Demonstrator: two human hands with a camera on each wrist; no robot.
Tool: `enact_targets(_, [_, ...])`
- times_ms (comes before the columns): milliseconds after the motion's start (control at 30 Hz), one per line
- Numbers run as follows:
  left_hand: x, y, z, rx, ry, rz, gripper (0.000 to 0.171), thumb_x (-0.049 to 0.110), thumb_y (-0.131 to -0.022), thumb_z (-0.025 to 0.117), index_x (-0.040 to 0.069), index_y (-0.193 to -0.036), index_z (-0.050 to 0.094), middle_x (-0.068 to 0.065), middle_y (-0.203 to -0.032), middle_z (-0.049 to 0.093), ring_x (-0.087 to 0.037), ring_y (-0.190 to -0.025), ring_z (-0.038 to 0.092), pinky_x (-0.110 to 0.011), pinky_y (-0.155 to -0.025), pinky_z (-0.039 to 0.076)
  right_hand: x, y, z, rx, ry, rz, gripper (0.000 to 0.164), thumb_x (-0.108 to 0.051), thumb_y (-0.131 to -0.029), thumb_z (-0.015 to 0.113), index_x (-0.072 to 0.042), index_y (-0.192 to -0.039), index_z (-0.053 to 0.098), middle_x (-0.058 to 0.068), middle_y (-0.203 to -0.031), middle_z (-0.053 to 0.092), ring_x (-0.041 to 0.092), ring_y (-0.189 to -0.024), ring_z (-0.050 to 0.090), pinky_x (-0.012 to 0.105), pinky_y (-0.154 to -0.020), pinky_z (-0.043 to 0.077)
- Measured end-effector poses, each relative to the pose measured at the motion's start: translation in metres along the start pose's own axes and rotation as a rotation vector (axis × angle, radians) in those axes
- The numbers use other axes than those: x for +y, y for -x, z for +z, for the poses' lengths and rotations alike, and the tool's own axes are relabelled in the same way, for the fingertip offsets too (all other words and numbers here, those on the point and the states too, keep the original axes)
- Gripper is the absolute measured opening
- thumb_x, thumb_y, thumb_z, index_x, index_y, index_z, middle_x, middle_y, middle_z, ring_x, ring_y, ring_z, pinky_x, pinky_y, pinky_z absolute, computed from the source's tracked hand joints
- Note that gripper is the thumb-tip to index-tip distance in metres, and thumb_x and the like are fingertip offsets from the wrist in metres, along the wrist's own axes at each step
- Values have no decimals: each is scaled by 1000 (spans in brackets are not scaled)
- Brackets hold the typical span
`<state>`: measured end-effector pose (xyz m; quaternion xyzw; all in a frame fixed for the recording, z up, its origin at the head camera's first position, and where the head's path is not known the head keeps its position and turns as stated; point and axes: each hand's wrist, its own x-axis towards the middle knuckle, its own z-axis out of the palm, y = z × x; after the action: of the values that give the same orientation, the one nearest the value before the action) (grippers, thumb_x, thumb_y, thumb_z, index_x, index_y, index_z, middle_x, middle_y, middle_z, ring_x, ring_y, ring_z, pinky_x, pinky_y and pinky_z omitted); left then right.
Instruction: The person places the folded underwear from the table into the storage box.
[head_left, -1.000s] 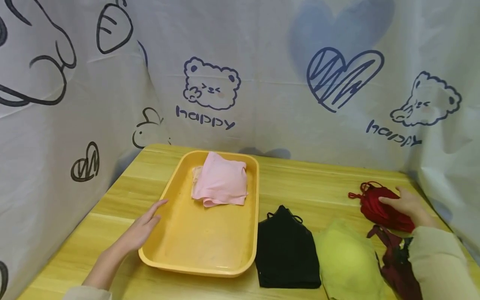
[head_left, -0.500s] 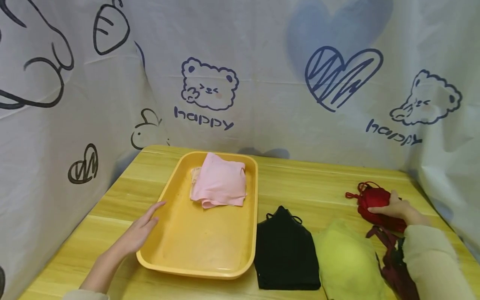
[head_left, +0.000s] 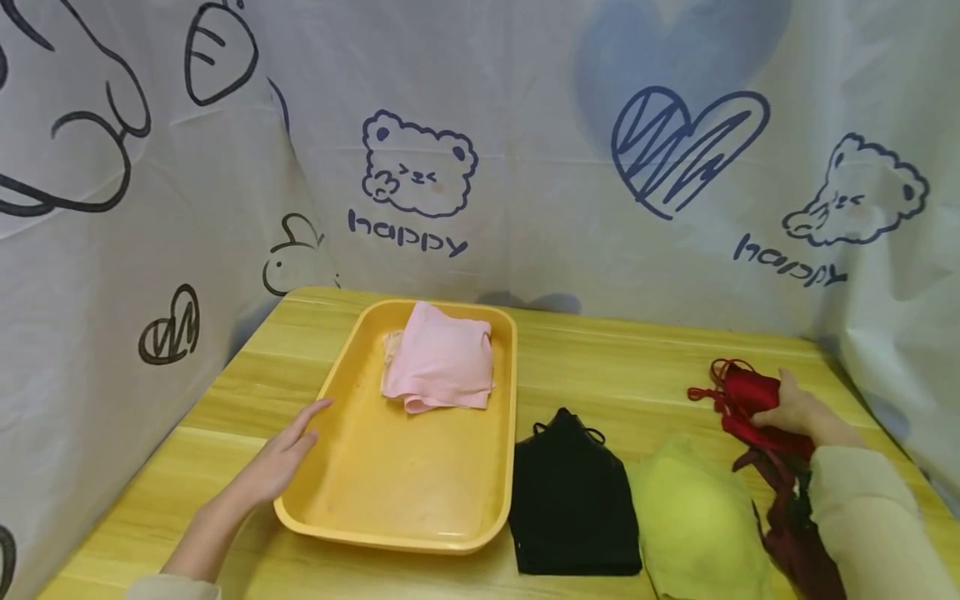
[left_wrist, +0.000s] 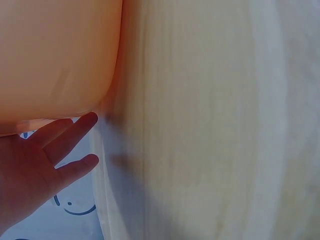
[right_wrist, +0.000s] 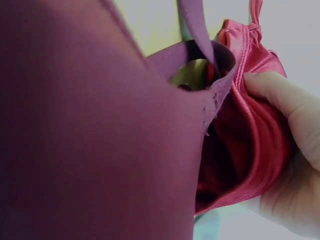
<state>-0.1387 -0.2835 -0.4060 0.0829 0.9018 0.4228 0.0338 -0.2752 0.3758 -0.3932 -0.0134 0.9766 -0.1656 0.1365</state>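
In the head view, the yellow tray (head_left: 408, 492) sits on the left half of the wooden surface (head_left: 600, 358), with a folded pink garment (head_left: 442, 358) at its far end and a pale peach piece (head_left: 391, 347) showing from under the pink one's left edge; the near part of the tray is bare. Right of it, from left to right, lie the black garment (head_left: 573, 508), the yellow-green garment (head_left: 693, 517) and the maroon garment (head_left: 798, 533), with the red garment (head_left: 752, 392) farther back at the far right, under the right hand (head_left: 798, 412). The work looks partway along: two pieces seem to be inside the tray, while four are outside it, the red one in hand but not lifted clear. The left hand (head_left: 273, 457) is at the tray's left rim. In the left wrist view, its fingers are extended and spread, up against the tray's outer side and gripping nothing. In the right wrist view, the right hand holds the red garment, thumb on the near side of the satin and the other fingers mostly hidden behind; the maroon garment fills the left, and whether its strap touches the red cloth I cannot tell.
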Motion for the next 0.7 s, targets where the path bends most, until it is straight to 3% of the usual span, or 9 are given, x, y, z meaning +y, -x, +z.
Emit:
enact_targets(333, [0,-1,1,-5,3,3,43,14,-100,28,3,-142,22,-32,-144,19,-53,-127,20,-66,-98,20,-9,1,-3,96,-77,-54,95,-24,-79,64,22,-132,0,50,-118,26,61,-104,33,64,-87,33])
enact_targets(700, [0,0,0,-6,11,-9,43,13,-100,28,3,-142,22,-31,-144,19,-52,-127,20,-65,-99,20,-41,-3,-15,142,-127,-136,94,-27,-83,64,16,-136,-1,45,-120,29,55,-103,38,64,-87,34])
